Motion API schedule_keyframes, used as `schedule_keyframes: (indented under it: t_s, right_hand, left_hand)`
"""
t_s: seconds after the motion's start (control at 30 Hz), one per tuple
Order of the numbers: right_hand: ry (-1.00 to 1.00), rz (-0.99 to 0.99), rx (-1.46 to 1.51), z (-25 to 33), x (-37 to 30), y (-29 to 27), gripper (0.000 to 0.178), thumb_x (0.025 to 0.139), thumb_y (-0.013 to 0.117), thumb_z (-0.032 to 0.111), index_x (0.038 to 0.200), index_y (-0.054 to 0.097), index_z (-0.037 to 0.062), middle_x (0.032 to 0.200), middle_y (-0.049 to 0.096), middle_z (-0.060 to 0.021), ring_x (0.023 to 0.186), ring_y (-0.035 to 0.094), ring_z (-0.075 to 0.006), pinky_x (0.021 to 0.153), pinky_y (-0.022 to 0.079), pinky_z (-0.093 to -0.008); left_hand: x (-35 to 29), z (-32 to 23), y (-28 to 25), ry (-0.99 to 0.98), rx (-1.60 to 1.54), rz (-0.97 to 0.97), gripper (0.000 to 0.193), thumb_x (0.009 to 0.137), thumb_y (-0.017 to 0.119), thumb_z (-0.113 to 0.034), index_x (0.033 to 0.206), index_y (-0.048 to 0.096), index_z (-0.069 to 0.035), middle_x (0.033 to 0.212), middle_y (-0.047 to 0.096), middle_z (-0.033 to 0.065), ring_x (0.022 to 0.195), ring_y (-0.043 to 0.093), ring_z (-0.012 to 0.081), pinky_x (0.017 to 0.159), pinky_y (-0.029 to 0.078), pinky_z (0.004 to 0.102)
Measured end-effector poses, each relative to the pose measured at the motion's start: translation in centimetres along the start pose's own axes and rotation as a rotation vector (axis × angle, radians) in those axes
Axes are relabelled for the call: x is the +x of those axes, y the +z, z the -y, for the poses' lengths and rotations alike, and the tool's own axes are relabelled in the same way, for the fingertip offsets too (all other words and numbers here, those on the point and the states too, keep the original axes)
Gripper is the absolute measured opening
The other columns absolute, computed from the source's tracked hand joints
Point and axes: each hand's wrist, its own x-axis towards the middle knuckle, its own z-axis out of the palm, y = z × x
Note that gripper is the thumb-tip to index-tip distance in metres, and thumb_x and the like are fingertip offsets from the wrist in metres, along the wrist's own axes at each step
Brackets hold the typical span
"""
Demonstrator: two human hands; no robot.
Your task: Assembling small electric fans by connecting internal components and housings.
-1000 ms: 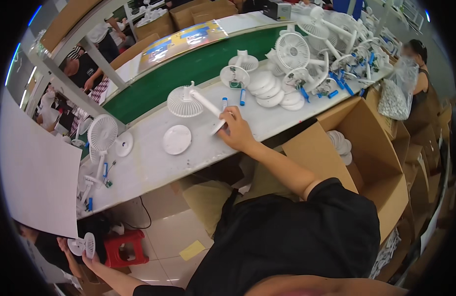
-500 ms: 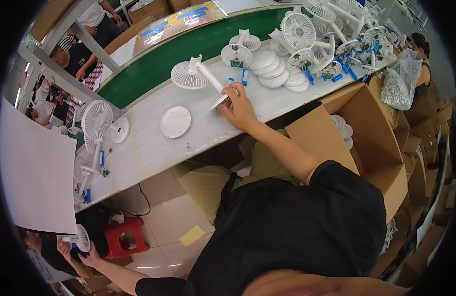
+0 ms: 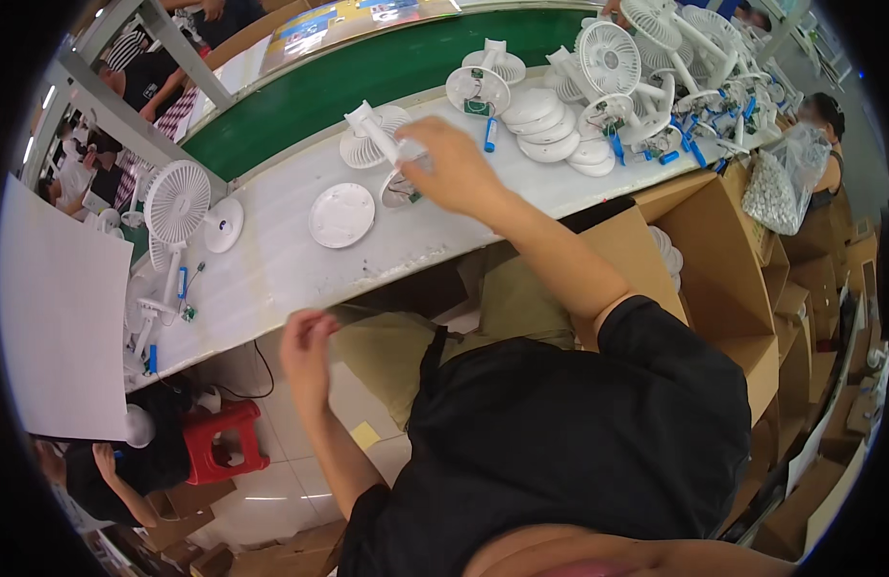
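My right hand [image 3: 454, 173] reaches over the white bench [image 3: 271, 269] and is closed on the stem of a white desk fan [image 3: 365, 146] that lies head down near the green belt. A small round base with a circuit board [image 3: 398, 189] sits just under that hand. A white round cover [image 3: 340, 214] lies to the left of it. My left hand [image 3: 308, 346] hovers below the bench's front edge, fingers curled together, with nothing visible in it.
A green conveyor belt [image 3: 367, 72] runs behind the bench. Stacked white covers [image 3: 545, 120], several fans [image 3: 608, 58] and a blue cylinder [image 3: 489, 135] lie to the right. An upright fan [image 3: 175, 202] stands left. Cardboard boxes [image 3: 713, 250], a red stool [image 3: 223, 442] and co-workers surround me.
My left hand has come up from the lower left, where it was at a small white part near a co-worker, to just under the bench edge. My right hand stays on the fan stem.
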Motion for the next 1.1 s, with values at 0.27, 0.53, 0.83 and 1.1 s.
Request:
schedule_keyframes:
  t_s: [0.27,0.53,0.83,1.1]
  right_hand:
    - [0.234,-0.284,-0.682,-11.1,6.3,-1.0,0.040,0.081,0.069,0.029,0.113,0.060,0.0064,0.113,0.056,-0.0185,0.102,0.055,-0.0368,0.083,0.045,-0.0493]
    - [0.602,-0.406,-0.199,-12.5,8.9,-2.3,0.039,0.081,0.074,0.033,0.103,0.063,0.0015,0.103,0.060,-0.0169,0.094,0.059,-0.0308,0.082,0.046,-0.0423]
    - [0.390,-0.654,1.267,-7.9,7.8,-21.8,0.024,0.091,0.067,0.019,0.103,0.063,-0.0003,0.090,0.064,-0.0092,0.076,0.060,-0.0151,0.067,0.050,-0.0256]
    - [0.249,-0.896,0.607,-14.2,5.4,-48.8,0.026,0.090,0.063,0.028,0.104,0.067,0.0059,0.094,0.068,-0.0118,0.082,0.063,-0.0238,0.066,0.051,-0.0320]
  left_hand:
    - [6.4,-4.6,12.0,0.535,0.332,0.029,0.037,0.084,0.059,-0.004,0.121,0.055,0.000,0.109,0.061,0.0169,0.099,0.058,0.0280,0.090,0.046,0.0341]
    - [10.4,-2.9,19.2,0.550,0.291,-0.013,0.037,0.089,0.054,-0.008,0.125,0.051,0.001,0.116,0.058,0.0185,0.103,0.055,0.0329,0.093,0.044,0.0391]
    - [10.3,-2.5,18.8,0.411,0.201,0.035,0.029,0.093,0.050,-0.010,0.120,0.051,0.002,0.112,0.058,0.0180,0.098,0.056,0.0283,0.090,0.044,0.0356]
    - [9.9,-0.8,19.9,0.421,0.023,-0.016,0.034,0.093,0.049,-0.010,0.124,0.047,0.001,0.114,0.055,0.0166,0.100,0.054,0.0262,0.092,0.042,0.0342]
